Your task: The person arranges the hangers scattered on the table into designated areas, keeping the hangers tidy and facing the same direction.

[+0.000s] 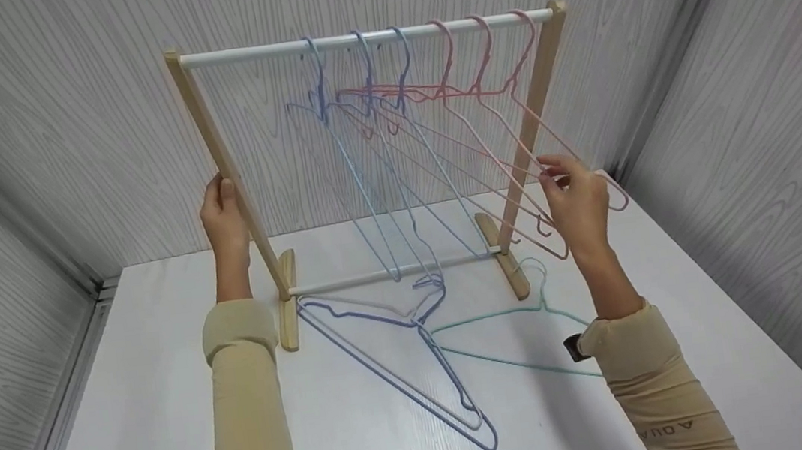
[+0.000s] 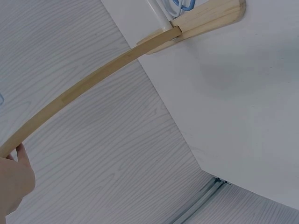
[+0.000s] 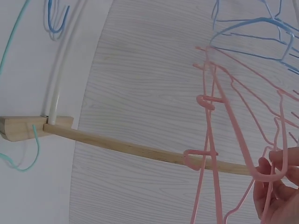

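A pink hanger (image 1: 478, 88) hangs from the white rail (image 1: 238, 55) toward one o'clock in the head view, its lower end reaching down to three o'clock. There the right hand (image 1: 578, 201) pinches pink wire between thumb and fingertips; with three pink frames overlapping, it looks like the middle one, but I cannot be sure. Handling it well likely means a light pinch and a slow slide of the hook along the rail, with no lifting or twisting, since the neighbouring wires cross close behind and could snag. At nine o'clock the left hand (image 1: 222, 215) is clasped on the left upright (image 1: 207, 130); a firm, even hold there should stop the frame from tipping or creeping as the hanger is moved. Around twelve o'clock, three blue hangers (image 1: 366, 70) share the rail, their lower parts mingling with the pink ones, so that side deserves watching. Farther out, on the white table (image 1: 166, 418), a loose blue hanger (image 1: 381, 318) lies toward six o'clock and a teal hanger (image 1: 543, 304) toward five.
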Demonstrator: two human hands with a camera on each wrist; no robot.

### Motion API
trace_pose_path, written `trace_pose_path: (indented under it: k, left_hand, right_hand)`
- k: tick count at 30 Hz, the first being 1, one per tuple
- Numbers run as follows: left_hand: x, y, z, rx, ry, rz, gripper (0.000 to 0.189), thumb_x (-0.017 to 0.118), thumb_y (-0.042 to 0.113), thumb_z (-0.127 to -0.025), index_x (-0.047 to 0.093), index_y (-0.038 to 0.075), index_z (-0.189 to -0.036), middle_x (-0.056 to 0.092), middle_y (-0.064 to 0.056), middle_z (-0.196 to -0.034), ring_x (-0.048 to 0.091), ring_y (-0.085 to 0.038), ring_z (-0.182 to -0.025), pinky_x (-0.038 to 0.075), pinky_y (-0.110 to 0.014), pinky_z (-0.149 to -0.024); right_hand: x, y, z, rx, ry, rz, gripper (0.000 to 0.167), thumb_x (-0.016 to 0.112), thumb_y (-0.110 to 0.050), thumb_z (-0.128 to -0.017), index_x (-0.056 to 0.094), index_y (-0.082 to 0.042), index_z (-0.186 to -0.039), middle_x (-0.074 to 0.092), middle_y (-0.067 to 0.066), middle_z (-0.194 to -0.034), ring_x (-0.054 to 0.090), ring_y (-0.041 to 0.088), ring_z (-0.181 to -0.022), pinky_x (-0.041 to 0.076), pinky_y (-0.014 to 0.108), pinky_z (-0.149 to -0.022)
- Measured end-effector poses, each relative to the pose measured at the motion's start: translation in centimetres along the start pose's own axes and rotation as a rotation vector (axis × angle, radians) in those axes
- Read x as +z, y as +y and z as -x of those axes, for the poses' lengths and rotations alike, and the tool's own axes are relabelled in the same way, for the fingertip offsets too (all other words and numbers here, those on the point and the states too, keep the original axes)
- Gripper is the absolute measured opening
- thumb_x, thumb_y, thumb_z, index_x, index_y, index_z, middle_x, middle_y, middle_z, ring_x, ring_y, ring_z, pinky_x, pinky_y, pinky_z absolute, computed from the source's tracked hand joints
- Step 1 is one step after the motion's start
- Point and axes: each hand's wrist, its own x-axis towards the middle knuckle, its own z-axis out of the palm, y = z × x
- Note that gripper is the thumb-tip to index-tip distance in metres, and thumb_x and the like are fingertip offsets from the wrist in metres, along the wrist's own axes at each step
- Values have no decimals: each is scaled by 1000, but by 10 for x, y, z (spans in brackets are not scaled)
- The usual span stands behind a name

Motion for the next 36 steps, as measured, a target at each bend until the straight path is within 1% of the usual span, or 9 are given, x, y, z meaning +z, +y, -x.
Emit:
trace_pose_path:
  k: [7, 10, 16, 20, 23, 28, 31, 33, 36]
  left_hand:
    - [1, -1, 0, 4, 2, -1, 49, 36, 29, -100, 35, 0, -139, 42, -16, -136, 39, -24, -124, 34, -29, -99]
    - [1, 0, 0, 6, -2, -6, 49, 35, 29, -100, 34, 0, -139, 41, -16, -137, 39, -25, -124, 34, -29, -100]
    - [0, 1, 1, 10, -10, -26, 51, 35, 32, -100, 34, -1, -139, 40, -16, -137, 38, -25, -125, 34, -28, -100]
    - [1, 1, 1, 11, -1, -23, 50, 35, 30, -100, 34, -1, -139, 40, -16, -137, 38, -25, -125, 33, -29, -100]
    - [1, 1, 1, 12, 1, -23, 49, 35, 29, -101, 34, -1, -139, 40, -17, -137, 38, -25, -125, 34, -31, -100]
    - [1, 1, 0, 14, 7, -26, 49, 35, 29, -101, 34, -2, -139, 40, -17, -137, 39, -25, -124, 34, -29, -100]
    - [1, 0, -1, 24, 14, -17, 48, 36, 27, -101, 35, -3, -138, 41, -18, -136, 39, -26, -124, 34, -28, -100]
    - [1, -1, -2, 27, 17, -14, 47, 36, 26, -101, 36, -3, -138, 41, -18, -136, 40, -27, -124, 35, -29, -99]
    - [1, -2, -3, 24, 16, -4, 47, 36, 26, -100, 36, -3, -138, 42, -19, -135, 41, -27, -123, 35, -30, -99]
  right_hand:
    - [3, 9, 1, -42, 75, -85, 19, 61, 2, -87, 69, -3, -104, 67, 12, -91, 59, 18, -76, 43, 20, -65]
    - [3, 12, 0, -45, 89, -91, 19, 61, 2, -87, 70, -2, -103, 66, 12, -90, 58, 17, -77, 43, 18, -66]
    - [2, 15, -2, -53, 104, -87, 18, 61, 3, -86, 71, -1, -101, 65, 13, -87, 58, 19, -77, 44, 19, -67]
    - [3, 17, -2, -65, 107, -83, 17, 61, 3, -86, 71, -1, -101, 65, 13, -87, 58, 20, -77, 44, 19, -68]
    - [3, 17, -1, -54, 106, -79, 17, 61, 2, -87, 70, -1, -101, 65, 13, -86, 58, 19, -77, 44, 20, -68]
    - [2, 14, -2, -29, 82, -87, 19, 60, 1, -88, 68, 1, -105, 63, 14, -91, 58, 20, -82, 48, 30, -72]
    - [1, 10, -1, -23, 90, -88, 20, 60, 2, -87, 67, 1, -106, 61, 15, -97, 57, 23, -90, 47, 35, -78]
    - [1, 5, 0, -42, 115, -91, 21, 61, 2, -87, 67, 1, -106, 60, 16, -98, 55, 25, -93, 46, 36, -80]
    - [2, -3, 5, -127, 136, -88, 18, 61, -1, -88, 67, 1, -105, 60, 16, -98, 53, 25, -93, 45, 34, -78]
